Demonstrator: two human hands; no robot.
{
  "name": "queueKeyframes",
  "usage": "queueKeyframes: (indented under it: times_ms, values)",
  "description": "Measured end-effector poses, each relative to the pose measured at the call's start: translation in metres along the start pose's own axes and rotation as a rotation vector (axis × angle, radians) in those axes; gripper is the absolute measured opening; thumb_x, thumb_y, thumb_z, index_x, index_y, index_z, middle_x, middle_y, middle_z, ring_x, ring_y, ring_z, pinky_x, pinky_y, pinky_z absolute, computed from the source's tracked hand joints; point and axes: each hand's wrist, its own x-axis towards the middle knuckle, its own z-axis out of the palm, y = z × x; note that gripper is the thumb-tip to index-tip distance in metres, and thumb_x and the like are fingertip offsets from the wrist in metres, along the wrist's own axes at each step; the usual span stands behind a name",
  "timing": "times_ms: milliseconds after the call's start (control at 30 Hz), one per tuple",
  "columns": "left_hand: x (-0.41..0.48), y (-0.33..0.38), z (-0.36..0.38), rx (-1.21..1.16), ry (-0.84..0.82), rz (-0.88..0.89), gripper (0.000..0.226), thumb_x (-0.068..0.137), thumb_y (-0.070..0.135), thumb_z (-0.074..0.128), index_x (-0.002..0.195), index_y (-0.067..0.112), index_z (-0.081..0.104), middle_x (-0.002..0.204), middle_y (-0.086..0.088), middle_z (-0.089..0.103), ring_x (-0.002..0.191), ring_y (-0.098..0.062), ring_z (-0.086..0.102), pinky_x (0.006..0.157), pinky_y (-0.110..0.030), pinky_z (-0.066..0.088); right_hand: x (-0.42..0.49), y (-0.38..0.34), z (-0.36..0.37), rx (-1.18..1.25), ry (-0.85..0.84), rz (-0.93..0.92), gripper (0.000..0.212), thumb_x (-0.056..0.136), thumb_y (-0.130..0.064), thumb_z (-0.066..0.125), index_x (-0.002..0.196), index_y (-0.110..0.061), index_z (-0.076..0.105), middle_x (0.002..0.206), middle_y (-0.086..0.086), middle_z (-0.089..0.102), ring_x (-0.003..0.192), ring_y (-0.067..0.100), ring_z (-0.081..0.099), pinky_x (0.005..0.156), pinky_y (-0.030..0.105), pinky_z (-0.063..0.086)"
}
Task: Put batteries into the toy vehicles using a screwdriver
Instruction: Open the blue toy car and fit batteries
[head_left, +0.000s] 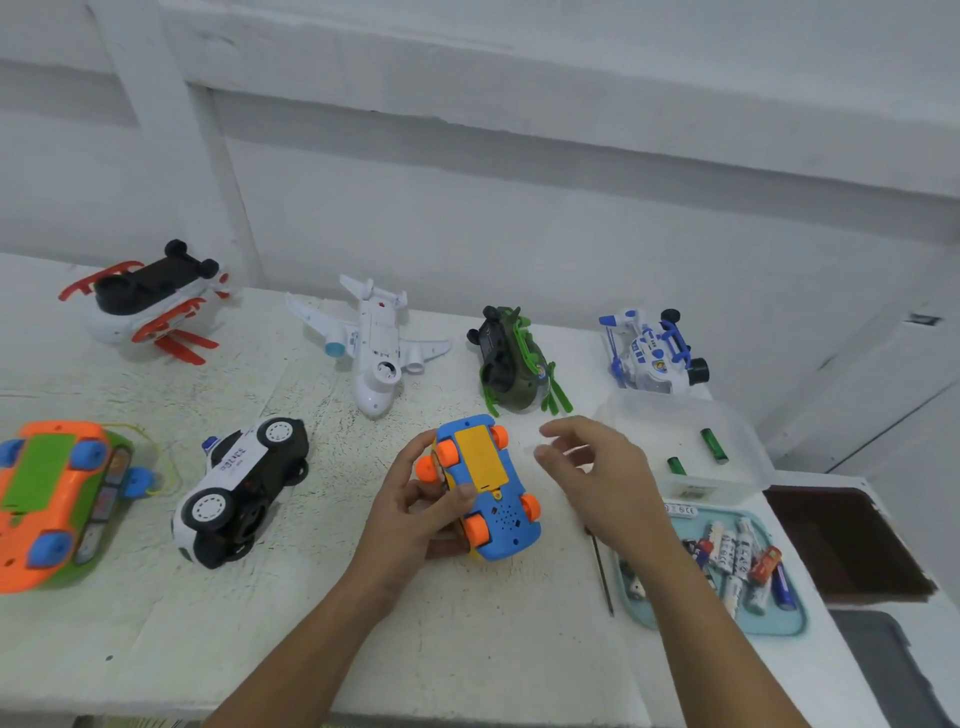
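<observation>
Forearms: I am seeing two bare forearms entering from the bottom edge and reaching over the table.
Surface: a white table (467, 649) with a rough, speckled top is carrying everything.
Room: a white panelled wall (519, 208) is running behind the table.
Writing: "POLICE" is showing on the side of the black-and-white police car (239, 488), which is lying on its side at the left; a CE mark is showing on a sticker at the near edge of the clear box (753, 452); the battery labels are reading too small for me.
Task item: the blue toy car (511, 525) is lying belly-up at the centre of the table, showing orange wheels, a yellow hatch and a speaker grille.
Left hand (415, 499): it is gripping the blue toy car from the left, thumb resting on the hatch.
Right hand (597, 467): it is hovering just right of the car, fingers loosely spread, holding nothing.
Screwdriver (602, 571): it is lying on the table between the car and the tray.
Batteries (737, 556): they are lying loose in the light-blue tray (795, 618) at the right; two green ones (714, 445) are lying in the clear box.
</observation>
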Motion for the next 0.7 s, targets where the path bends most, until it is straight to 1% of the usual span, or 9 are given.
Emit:
queueKeyframes:
  times_ms: [67,133,200,300,400,467,533,633,700]
  values:
    - [0.0,0.002,0.0,0.022,-0.006,-0.002,0.046,0.08,0.02,0.07,0.115,0.046,0.057,0.095,0.002,0.076,0.086,-0.026,0.075,0.062,-0.033,0.06,-0.006,-0.009,0.003,0.166,-0.113,-0.004,0.016,0.092,-0.028,0.064,0.107,-0.031,0.068,0.097,-0.016,0.065,0.083,-0.003,0.06,0.068,0.012,0.049]
    - [0.0,0.003,0.001,0.049,-0.009,0.001,0.047,0.076,0.031,0.068,0.116,0.052,0.055,0.096,0.001,0.075,0.086,-0.027,0.075,0.064,-0.034,0.061,-0.013,-0.012,0.012,0.189,-0.191,-0.02,0.02,0.091,-0.032,0.064,0.111,-0.035,0.065,0.109,-0.017,0.06,0.088,-0.004,0.061,0.068,0.011,0.048]
    - [0.001,0.004,0.001,0.079,-0.003,0.013,0.043,0.086,0.036,0.06,0.125,0.051,0.052,0.103,-0.001,0.075,0.086,-0.026,0.075,0.065,-0.033,0.06,-0.018,-0.014,0.02,0.177,-0.184,-0.032,0.024,0.089,-0.037,0.066,0.112,-0.039,0.06,0.115,-0.017,0.052,0.094,-0.005,0.057,0.069,0.006,0.044]
    - [0.002,0.005,-0.001,0.117,0.029,0.061,0.037,0.102,0.031,0.042,0.133,0.049,0.047,0.115,-0.003,0.072,0.087,-0.022,0.075,0.061,-0.028,0.059,-0.022,-0.018,0.025,0.219,-0.162,-0.015,0.034,0.079,-0.05,0.07,0.109,-0.042,0.055,0.115,-0.019,0.048,0.101,-0.003,0.054,0.075,0.011,0.044]
    - [0.001,0.007,-0.003,0.193,0.045,0.167,0.044,0.105,0.021,0.04,0.133,0.055,0.045,0.118,0.01,0.069,0.092,-0.017,0.073,0.064,-0.029,0.059,-0.023,-0.02,0.029,0.268,-0.143,0.009,0.051,0.065,-0.059,0.074,0.106,-0.042,0.049,0.116,-0.019,0.048,0.106,-0.003,0.052,0.081,0.019,0.048]
    - [-0.002,0.008,-0.006,0.267,0.076,0.242,0.057,0.104,0.014,0.042,0.13,0.065,0.041,0.097,0.018,0.068,0.088,-0.015,0.072,0.068,-0.029,0.059,-0.021,-0.02,0.032,0.302,-0.121,0.037,0.056,0.065,-0.052,0.082,0.107,-0.038,0.049,0.117,-0.017,0.052,0.107,0.0,0.054,0.081,0.024,0.053]
    - [-0.005,0.008,-0.011,0.35,0.108,0.322,0.07,0.101,0.008,0.048,0.129,0.07,0.037,0.093,0.012,0.067,0.087,-0.014,0.069,0.075,-0.027,0.059,-0.02,-0.019,0.032,0.43,-0.131,0.112,0.052,0.069,-0.036,0.085,0.108,-0.032,0.051,0.114,-0.013,0.06,0.102,0.007,0.061,0.077,0.027,0.057]
    - [-0.01,0.009,-0.013,0.359,0.157,0.362,0.076,0.088,0.0,0.066,0.132,0.057,0.039,0.098,0.006,0.071,0.085,-0.008,0.066,0.074,-0.017,0.054,-0.019,-0.014,0.034,0.841,-0.216,0.258,0.053,0.068,-0.017,0.083,0.114,-0.017,0.056,0.116,0.004,0.067,0.098,0.025,0.07,0.074,0.038,0.06]
    - [-0.009,0.005,-0.017,0.266,0.202,0.323,0.077,0.078,0.002,0.079,0.128,0.05,0.044,0.099,-0.003,0.07,0.087,-0.009,0.067,0.071,-0.02,0.055,-0.022,-0.01,0.038,1.11,-0.276,0.346,0.053,0.07,-0.013,0.075,0.119,-0.01,0.055,0.117,0.014,0.068,0.098,0.032,0.07,0.073,0.044,0.06]
